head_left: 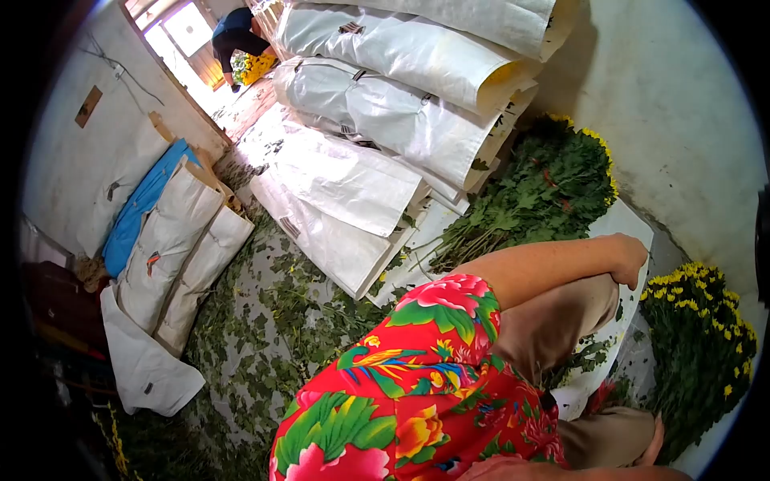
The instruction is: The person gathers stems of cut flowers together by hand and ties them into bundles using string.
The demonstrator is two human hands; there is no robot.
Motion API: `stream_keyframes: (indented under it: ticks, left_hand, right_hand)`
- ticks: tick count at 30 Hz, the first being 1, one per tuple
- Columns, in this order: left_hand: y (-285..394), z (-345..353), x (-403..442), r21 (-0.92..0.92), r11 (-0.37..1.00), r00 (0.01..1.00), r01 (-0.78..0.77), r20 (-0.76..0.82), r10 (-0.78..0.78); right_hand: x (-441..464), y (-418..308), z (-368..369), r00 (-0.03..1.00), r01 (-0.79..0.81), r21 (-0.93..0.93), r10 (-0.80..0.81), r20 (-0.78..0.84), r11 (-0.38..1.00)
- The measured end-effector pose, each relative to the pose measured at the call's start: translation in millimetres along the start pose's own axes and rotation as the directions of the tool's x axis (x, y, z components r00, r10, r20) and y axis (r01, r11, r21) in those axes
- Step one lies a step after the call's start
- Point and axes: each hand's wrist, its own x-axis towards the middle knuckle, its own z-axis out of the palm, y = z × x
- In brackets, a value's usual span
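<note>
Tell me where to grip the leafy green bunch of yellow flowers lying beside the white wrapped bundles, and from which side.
Grip the leafy green bunch of yellow flowers by its slim bare stems, probably coming from the picture's lower left: the stems gather there, while the leafy yellow-flowered end fans out towards the upper right.

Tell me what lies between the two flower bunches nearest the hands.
Between the upper bunch and lower bunch: left hand and white sheet, in the head view.
</note>
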Motion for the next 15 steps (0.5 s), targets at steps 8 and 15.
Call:
stream_keyframes:
  ticks: [8,15]
  left_hand:
    - [-35,13,7,-0.331,0.94,0.956,-0.078,-0.293,-0.023]
    - [-30,6,0,-0.125,0.992,0.982,0.014,-0.186,-0.037]
  right_hand:
    - [-13,16,-14,1.0,0.025,0.096,-0.025,-0.002,0.995]
    - [-9,12,-23,0.995,0.07,0.206,-0.083,0.057,0.976]
